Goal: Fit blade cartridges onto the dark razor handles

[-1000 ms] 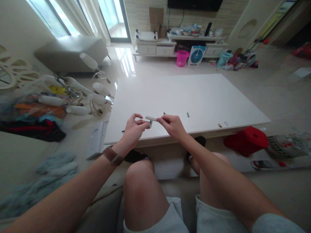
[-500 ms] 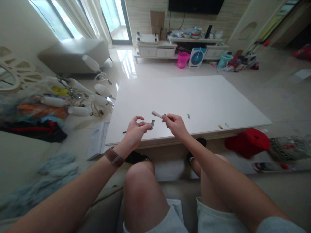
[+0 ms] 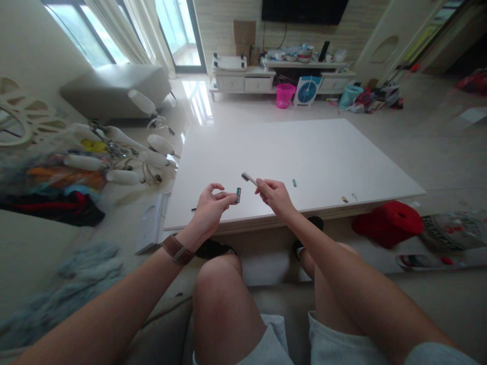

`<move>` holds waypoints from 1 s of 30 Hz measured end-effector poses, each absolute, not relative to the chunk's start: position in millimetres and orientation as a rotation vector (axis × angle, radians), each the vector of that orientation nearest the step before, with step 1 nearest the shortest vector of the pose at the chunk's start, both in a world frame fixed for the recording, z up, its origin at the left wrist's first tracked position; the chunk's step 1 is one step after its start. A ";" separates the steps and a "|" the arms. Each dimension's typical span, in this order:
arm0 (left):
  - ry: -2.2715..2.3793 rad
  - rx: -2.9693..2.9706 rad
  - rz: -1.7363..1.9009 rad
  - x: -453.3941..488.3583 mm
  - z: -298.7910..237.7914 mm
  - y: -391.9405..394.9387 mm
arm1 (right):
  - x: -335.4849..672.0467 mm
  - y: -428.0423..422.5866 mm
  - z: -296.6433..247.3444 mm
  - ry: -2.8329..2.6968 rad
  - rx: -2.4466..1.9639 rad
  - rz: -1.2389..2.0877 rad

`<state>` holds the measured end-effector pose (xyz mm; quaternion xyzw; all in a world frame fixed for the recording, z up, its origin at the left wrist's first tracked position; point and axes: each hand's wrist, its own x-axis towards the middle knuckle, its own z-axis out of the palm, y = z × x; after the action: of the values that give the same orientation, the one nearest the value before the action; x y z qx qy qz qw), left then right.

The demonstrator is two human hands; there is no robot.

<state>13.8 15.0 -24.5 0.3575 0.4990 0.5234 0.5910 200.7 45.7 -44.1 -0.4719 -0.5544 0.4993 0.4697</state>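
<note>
My left hand [image 3: 210, 207] pinches a small dark green piece [image 3: 238, 195] between thumb and forefinger, just above the near edge of the white table [image 3: 297, 147]. My right hand [image 3: 274, 195] is closed round a short pale stick-like tool [image 3: 249, 178] whose tip points up and to the left. The two hands are a few centimetres apart and the tool does not touch the green piece. A brown watch strap sits on my left wrist.
Small bits lie on the table: a green one [image 3: 294, 182] and two tiny ones [image 3: 344, 199] near the right front edge. A chandelier with white lamp shades [image 3: 125, 152] lies on the floor to the left. A red stool [image 3: 388, 222] sits to the right, a pink bin [image 3: 285, 95] far back.
My hands have drawn apart: the tool has come off the green piece, and my right hand has swung its tip up and away to the right. My left hand holds still.
</note>
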 end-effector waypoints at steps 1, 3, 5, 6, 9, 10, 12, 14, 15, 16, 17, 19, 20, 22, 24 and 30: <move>1.166 0.846 1.222 13.5 -24.8 15.1 | 200.9 45.4 -43.9 -1.362 -1.148 1.220; 1.175 0.868 1.226 12.9 -25.5 15.2 | 201.3 44.7 -43.9 -1.367 -1.141 1.210; 1.177 0.881 1.226 12.4 -26.2 15.2 | 201.5 44.1 -43.7 -1.375 -1.154 1.201; 1.173 0.886 1.226 12.3 -26.4 15.1 | 201.6 43.8 -43.5 -1.380 -1.165 1.196; 1.160 0.895 1.227 12.3 -26.1 14.8 | 201.7 43.2 -42.4 -1.398 -1.183 1.181; 1.161 0.896 1.226 12.5 -25.8 14.6 | 201.8 42.9 -41.9 -1.404 -1.186 1.177; 1.168 0.896 1.226 12.8 -25.0 14.3 | 201.8 41.9 -40.6 -1.417 -1.195 1.168; 1.169 0.894 1.227 13.0 -24.2 14.1 | 201.8 40.2 -39.1 -1.446 -1.205 1.144; 1.167 0.891 1.229 13.0 -23.9 14.0 | 201.8 39.2 -38.2 -1.476 -1.210 1.117; 1.162 0.887 1.230 12.9 -23.7 13.9 | 202.1 38.3 -37.2 -1.521 -1.216 1.081; 1.157 0.883 1.229 12.9 -23.5 13.8 | 202.5 37.5 -36.2 -1.588 -1.221 1.038; 1.155 0.877 1.225 12.7 -23.6 13.7 | 204.5 36.8 -34.0 -1.746 -1.242 0.917; 1.161 0.874 1.226 12.7 -23.7 13.7 | 206.1 37.1 -32.9 -1.807 -1.269 0.833; 1.179 0.865 1.231 12.7 -24.4 13.9 | 209.9 38.2 -31.0 -1.847 -1.346 0.634; 1.192 0.856 1.238 12.6 -25.3 14.4 | 213.5 39.2 -29.6 -1.805 -1.401 0.482; 1.154 0.868 1.233 11.3 -27.7 15.4 | 215.5 38.2 -28.6 -1.963 -1.307 0.502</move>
<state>11.3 15.4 -27.7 0.3717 0.4942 0.5281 0.5820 215.5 38.2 -28.6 -0.5063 -0.7604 0.1945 0.3572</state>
